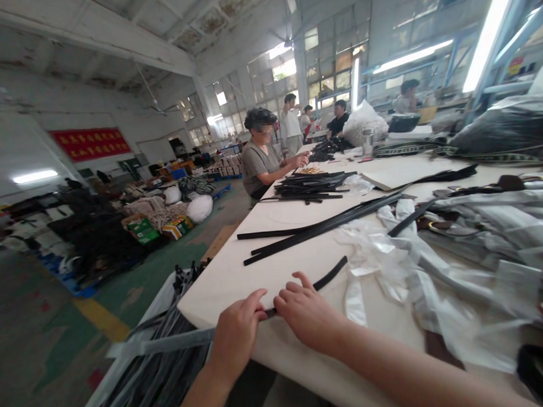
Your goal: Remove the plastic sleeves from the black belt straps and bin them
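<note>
A black strap (331,274) runs through both my hands above the near edge of the table. My left hand (237,335) is closed on it, thumb and fingers pinched. A whitish translucent plastic sleeve (165,344) extends leftward from that hand; whether the strap continues inside it is hard to see. Close beside it, my right hand (306,315) also grips the strap, index finger raised, and the strap's free end curves up to the right. Beyond my hands, several long black straps (308,229) lie across the table.
Clear plastic sleeves (471,303) heap on the right of the white table (212,288). Below its left edge, a bin holds many sleeved straps (166,373). A co-worker (261,159) sits across, by a pile of short black strips (315,183). Large plastic bags (509,127) stand far right.
</note>
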A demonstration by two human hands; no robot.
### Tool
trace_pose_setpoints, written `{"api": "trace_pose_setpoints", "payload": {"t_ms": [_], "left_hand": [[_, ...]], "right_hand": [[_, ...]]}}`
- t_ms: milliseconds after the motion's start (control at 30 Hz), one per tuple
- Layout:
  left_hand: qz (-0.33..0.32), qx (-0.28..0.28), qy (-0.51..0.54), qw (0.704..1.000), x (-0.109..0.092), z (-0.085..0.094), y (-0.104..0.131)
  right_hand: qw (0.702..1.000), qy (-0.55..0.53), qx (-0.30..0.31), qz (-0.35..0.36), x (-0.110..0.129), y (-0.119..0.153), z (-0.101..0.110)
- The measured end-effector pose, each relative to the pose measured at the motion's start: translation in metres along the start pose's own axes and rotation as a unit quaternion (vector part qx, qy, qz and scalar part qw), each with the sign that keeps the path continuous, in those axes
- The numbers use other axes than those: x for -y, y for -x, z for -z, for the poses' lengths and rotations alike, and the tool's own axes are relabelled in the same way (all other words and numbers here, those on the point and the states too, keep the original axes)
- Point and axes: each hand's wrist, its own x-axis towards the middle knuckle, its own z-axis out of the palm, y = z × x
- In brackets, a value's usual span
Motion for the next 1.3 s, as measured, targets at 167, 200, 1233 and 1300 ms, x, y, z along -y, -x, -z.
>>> {"api": "trace_pose_setpoints", "payload": {"t_ms": [167,200,1233,1300], "left_hand": [[0.077,-0.019,0.002,0.997,0.014,0.006,-0.006],[0.097,-0.025,0.016,0.995,0.018,0.009,-0.008],[0.137,0.028,0.394,0.909,-0.023,-0.004,-0.009],[0.137,0.134,0.399,0.897,-0.009,0.007,0.016]], "right_hand": [[0.997,0.010,0.026,-0.069,-0.025,-0.002,0.005],[0.996,0.010,0.031,-0.077,-0.029,-0.005,0.006],[0.641,-0.699,-0.087,-0.306,0.002,-0.018,0.002],[0.644,-0.696,-0.071,-0.310,0.003,-0.013,-0.006]]}}
